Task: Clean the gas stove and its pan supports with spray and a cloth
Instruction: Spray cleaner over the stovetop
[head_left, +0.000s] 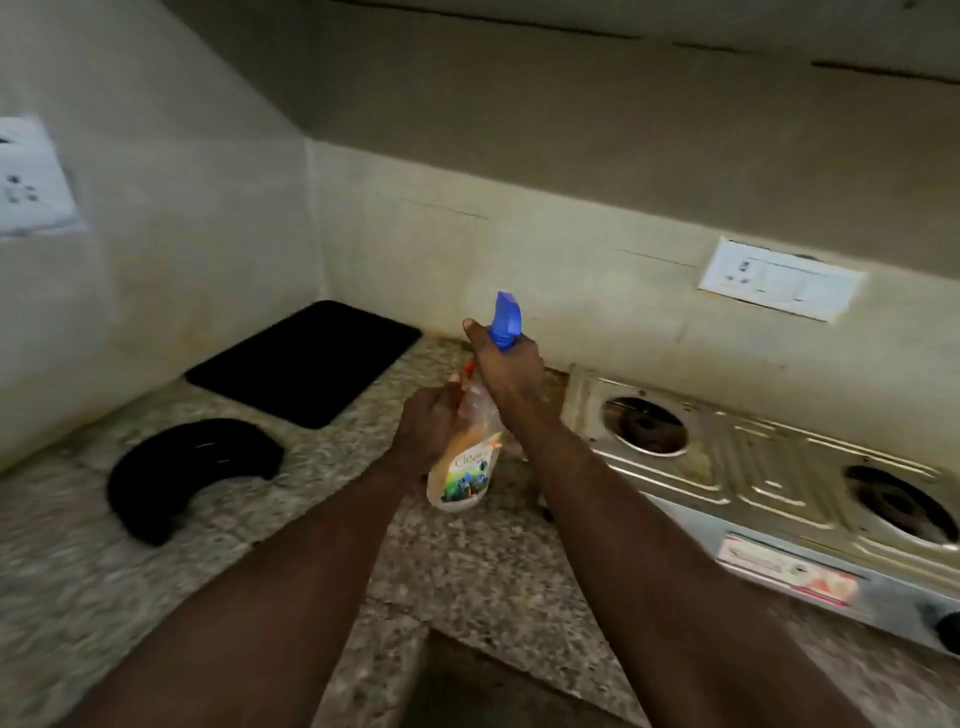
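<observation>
A clear spray bottle (462, 475) with orange liquid and a "Clean" label is held in the air over the counter, tilted. My left hand (428, 423) grips its body. My right hand (506, 369) is closed around its neck, just under the blue trigger head (506, 317). The steel two-burner gas stove (769, 467) stands to the right, both burner wells bare of pan supports. A black curved shape (182, 473), blurred, lies on the counter at left; I cannot tell if it is the pan supports or a cloth.
A black rectangular mat (306, 361) lies in the far left corner of the granite counter (104, 571). White socket plates sit on the back wall (779, 283) and the left wall (31, 182). The stove's front panel carries a red sticker (789, 569).
</observation>
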